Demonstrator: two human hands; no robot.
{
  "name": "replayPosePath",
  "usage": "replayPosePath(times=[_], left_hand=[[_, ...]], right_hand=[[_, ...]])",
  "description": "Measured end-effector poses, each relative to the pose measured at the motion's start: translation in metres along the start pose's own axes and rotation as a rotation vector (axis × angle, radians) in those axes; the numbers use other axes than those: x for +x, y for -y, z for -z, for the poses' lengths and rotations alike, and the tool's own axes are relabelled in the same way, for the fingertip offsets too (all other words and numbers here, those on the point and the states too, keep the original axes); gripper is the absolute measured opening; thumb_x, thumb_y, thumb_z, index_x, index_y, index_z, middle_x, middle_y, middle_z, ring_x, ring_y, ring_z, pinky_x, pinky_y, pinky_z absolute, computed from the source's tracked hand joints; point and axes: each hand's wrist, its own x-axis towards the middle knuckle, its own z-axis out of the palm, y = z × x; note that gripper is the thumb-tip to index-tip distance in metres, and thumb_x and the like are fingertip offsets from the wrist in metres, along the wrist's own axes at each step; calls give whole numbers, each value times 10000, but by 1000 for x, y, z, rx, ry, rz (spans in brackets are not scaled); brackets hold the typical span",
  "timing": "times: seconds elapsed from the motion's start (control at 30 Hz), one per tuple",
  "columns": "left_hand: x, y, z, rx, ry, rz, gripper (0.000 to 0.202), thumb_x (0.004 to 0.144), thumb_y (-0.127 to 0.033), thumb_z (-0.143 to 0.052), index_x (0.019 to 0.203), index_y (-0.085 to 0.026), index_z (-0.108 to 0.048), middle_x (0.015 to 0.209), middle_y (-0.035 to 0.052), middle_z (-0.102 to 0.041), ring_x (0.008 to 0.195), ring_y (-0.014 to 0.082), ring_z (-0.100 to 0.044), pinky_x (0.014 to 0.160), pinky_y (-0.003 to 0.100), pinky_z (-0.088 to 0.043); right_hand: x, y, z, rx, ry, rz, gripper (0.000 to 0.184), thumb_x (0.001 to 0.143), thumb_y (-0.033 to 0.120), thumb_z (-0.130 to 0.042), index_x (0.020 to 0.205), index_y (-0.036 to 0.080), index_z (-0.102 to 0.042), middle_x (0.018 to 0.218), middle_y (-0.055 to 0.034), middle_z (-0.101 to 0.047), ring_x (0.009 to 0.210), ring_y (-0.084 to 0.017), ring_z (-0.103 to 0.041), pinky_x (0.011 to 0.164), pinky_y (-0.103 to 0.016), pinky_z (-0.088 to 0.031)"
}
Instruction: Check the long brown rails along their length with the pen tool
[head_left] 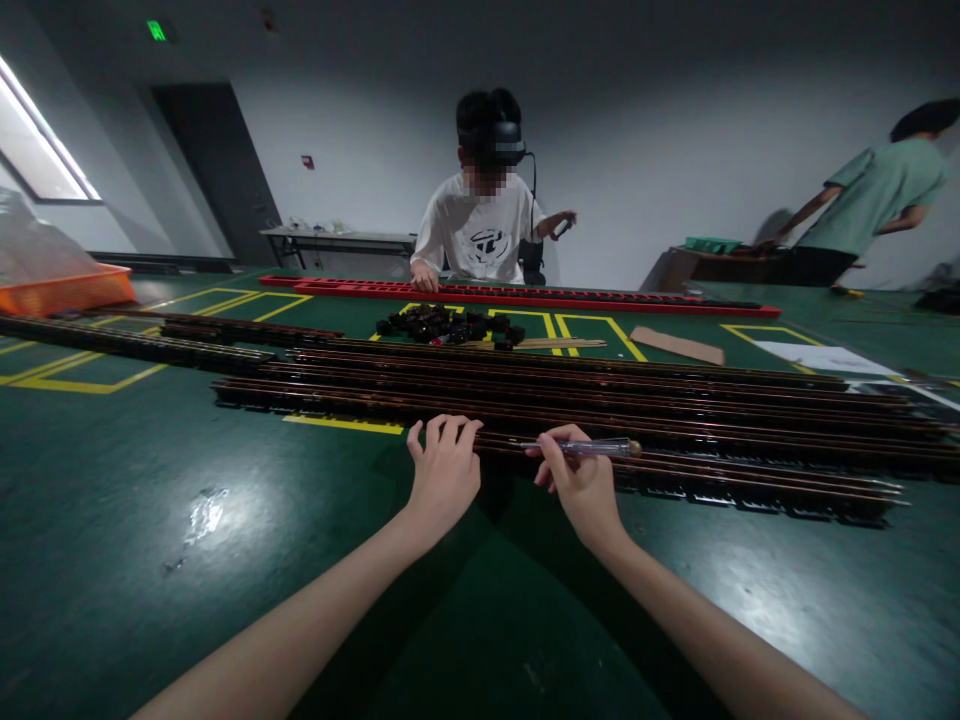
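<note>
My left hand (442,470) rests on the near end of a long dark rail (675,470), fingers curled over its edge. My right hand (581,480) is closed round a screwdriver with a clear purple handle (592,448), held level over the same rail. Several such long dark rails with copper-coloured strips (562,385) lie side by side across the green table (150,520) just beyond both hands.
A pile of small black parts (450,325) and a long red rail (517,293) lie further back. A person in a white shirt (480,235) sits opposite; another in green (870,200) stands far right. An orange crate (64,290) sits far left.
</note>
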Motion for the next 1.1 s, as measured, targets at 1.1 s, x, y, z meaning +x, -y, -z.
replayPosePath(times=[1.1], left_hand=[[2, 1, 2, -21, 43, -128, 365, 835, -339, -480, 1151, -165, -533, 1148, 90, -586, 1124, 255, -472, 1037, 504, -249]], right_hand=[[-1, -3, 1, 6, -24, 23, 226, 855, 389, -520, 751, 189, -519, 598, -10, -644, 414, -111, -559, 379, -201, -430]])
